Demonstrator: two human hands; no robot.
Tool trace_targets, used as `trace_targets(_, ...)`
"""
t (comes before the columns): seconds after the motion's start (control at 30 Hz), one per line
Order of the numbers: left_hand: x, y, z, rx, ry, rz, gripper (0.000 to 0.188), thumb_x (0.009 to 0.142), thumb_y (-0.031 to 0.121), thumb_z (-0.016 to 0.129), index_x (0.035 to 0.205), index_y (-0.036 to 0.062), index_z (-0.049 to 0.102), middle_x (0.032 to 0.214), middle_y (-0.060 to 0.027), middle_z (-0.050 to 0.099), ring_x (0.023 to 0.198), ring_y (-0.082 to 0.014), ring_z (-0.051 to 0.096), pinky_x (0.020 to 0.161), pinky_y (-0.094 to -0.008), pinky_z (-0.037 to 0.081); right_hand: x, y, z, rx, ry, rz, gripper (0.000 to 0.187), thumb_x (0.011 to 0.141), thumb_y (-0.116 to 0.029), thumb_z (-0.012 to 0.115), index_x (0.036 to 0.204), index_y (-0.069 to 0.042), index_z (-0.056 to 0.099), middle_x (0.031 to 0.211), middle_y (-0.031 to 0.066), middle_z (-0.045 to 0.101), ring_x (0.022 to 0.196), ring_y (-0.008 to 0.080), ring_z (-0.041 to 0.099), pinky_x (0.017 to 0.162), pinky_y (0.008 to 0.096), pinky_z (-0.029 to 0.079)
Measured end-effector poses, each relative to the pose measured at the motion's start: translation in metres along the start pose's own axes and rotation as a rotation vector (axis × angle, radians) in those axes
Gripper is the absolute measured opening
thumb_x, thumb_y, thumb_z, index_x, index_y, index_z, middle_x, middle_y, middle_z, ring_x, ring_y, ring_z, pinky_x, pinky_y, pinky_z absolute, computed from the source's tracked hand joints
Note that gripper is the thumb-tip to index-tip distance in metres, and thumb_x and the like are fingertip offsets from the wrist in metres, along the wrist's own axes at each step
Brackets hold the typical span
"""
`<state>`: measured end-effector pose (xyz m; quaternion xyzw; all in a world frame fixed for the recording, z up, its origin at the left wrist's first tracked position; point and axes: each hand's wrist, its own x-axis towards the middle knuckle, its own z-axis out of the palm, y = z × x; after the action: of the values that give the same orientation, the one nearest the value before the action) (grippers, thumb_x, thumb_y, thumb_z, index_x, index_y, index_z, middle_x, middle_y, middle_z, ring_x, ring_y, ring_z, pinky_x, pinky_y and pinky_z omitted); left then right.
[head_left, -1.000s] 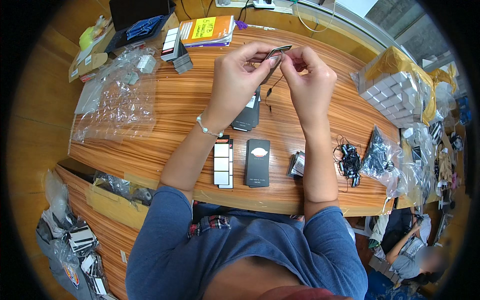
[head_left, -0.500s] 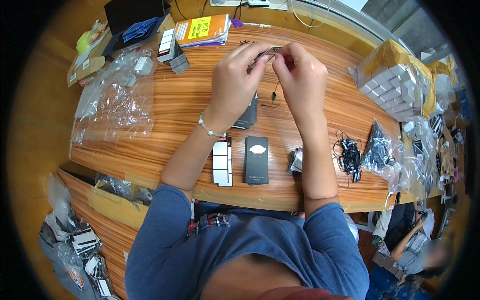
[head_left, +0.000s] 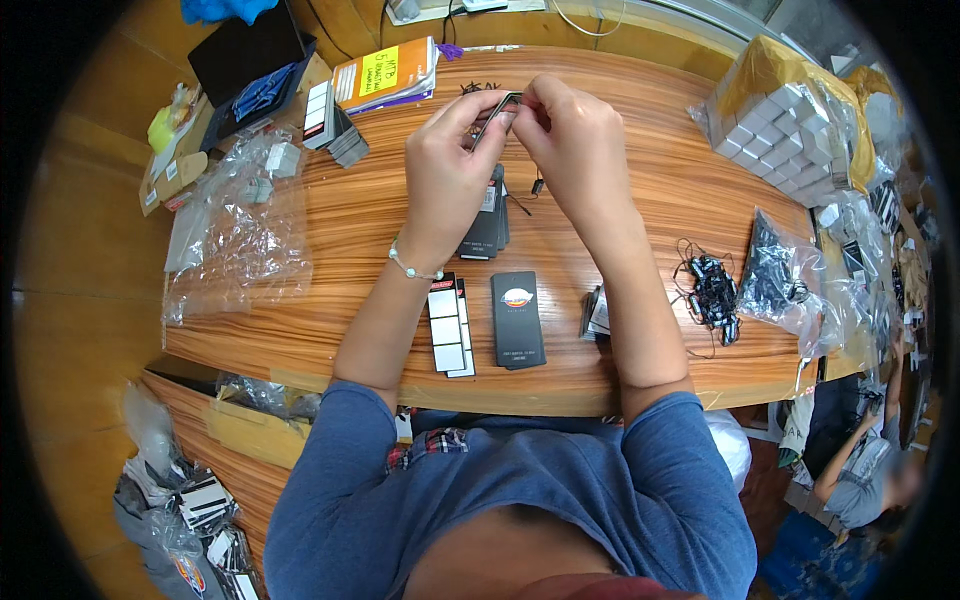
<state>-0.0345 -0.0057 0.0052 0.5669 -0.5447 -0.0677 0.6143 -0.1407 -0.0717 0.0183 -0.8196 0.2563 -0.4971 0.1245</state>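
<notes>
Both my hands are raised together over the far middle of the table. My left hand pinches a thin dark hang tag, seen almost edge-on. My right hand is closed at the tag's upper end, its fingertips on a black tag string; a small black toggle dangles below that hand. Beneath my left wrist lies a pile of dark tags. Nearer me are a neat stack of dark tags and some white-panelled cards. My right forearm partly covers another small card stack.
A tangle of black strings lies right of my forearm, beside a clear bag of black strings. Wrapped white boxes stand far right. Clear plastic, a card stack and notebooks occupy the left. Another person sits at lower right.
My hands have shifted slightly left and nearer together, still holding the tag and string. The whole view has turned a little.
</notes>
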Motion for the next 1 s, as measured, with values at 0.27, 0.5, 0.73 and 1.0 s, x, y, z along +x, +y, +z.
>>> trace_targets(0.27,0.002,-0.006,0.002,-0.030,0.021,-0.039,0.017,0.081,0.005,0.059,0.095,-0.0042,0.060,0.082,-0.0102,0.063,0.069,-0.0109,0.060,0.056,-0.0232,0.047,-0.001,0.003,0.005,-0.068,0.007,-0.043,0.011,0.072,-0.009,0.062,0.070,-0.001,0.054,0.060,0.0113,0.058,0.055,0.0255,0.058,0.052,0.0330,0.046)
trace_targets(0.5,0.003,0.000,-0.002,0.148,0.015,0.110,0.017,0.080,0.006,0.059,0.095,-0.0031,0.060,0.082,-0.0105,0.062,0.070,-0.0146,0.060,0.057,-0.0247,0.047,0.001,0.012,0.006,0.193,-0.070,0.124,0.007,0.073,-0.007,0.062,0.075,-0.001,0.059,0.059,0.0077,0.058,0.051,0.0151,0.056,0.048,0.0270,0.043)
trace_targets(0.73,0.005,0.003,-0.006,0.148,0.011,0.136,0.016,0.080,0.005,0.059,0.094,-0.0025,0.061,0.082,-0.0090,0.062,0.069,-0.0131,0.059,0.057,-0.0243,0.046,0.003,0.027,0.012,1.066,-0.235,0.581,0.008,0.079,-0.008,0.061,0.079,0.001,0.061,0.066,0.0027,0.059,0.058,0.0062,0.053,0.052,0.0189,0.044)
trace_targets(1.0,0.014,0.000,-0.020,-0.033,0.053,0.002,0.016,0.083,0.004,0.058,0.096,-0.0053,0.060,0.081,-0.0074,0.063,0.071,-0.0077,0.058,0.061,-0.0202,0.049,0.004,0.012,0.011,0.606,-0.078,0.343,0.010,0.073,-0.008,0.064,0.074,0.002,0.062,0.062,0.0044,0.061,0.056,0.0063,0.056,0.052,0.0198,0.045)
